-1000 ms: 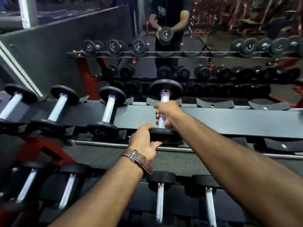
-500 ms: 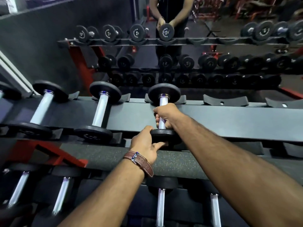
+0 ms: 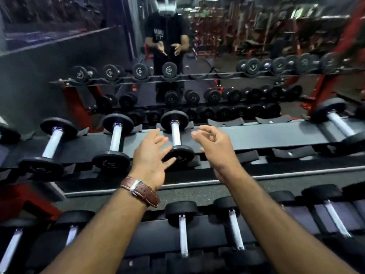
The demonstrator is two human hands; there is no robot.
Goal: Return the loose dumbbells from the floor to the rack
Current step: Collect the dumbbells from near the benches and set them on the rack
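A black dumbbell with a chrome handle (image 3: 175, 135) rests in its saddles on the top shelf of the grey rack (image 3: 256, 136), straight ahead. My left hand (image 3: 151, 155), with a brown watch strap at the wrist, hovers just left of the dumbbell's near head, fingers spread. To the right of the handle my right hand (image 3: 214, 147) is held apart from it, fingers loosely curled and holding nothing. Neither hand touches the dumbbell.
More dumbbells (image 3: 114, 141) fill the top shelf to the left and one lies far right (image 3: 337, 125). Bare saddles (image 3: 245, 155) lie between. A lower shelf of dumbbells (image 3: 182, 230) runs under my arms. A mirror behind shows the rack and a person's reflection.
Both hands have let go of the dumbbell and pulled back, fingers apart. The dumbbell now lies on the rack by itself. The view has tilted up slightly.
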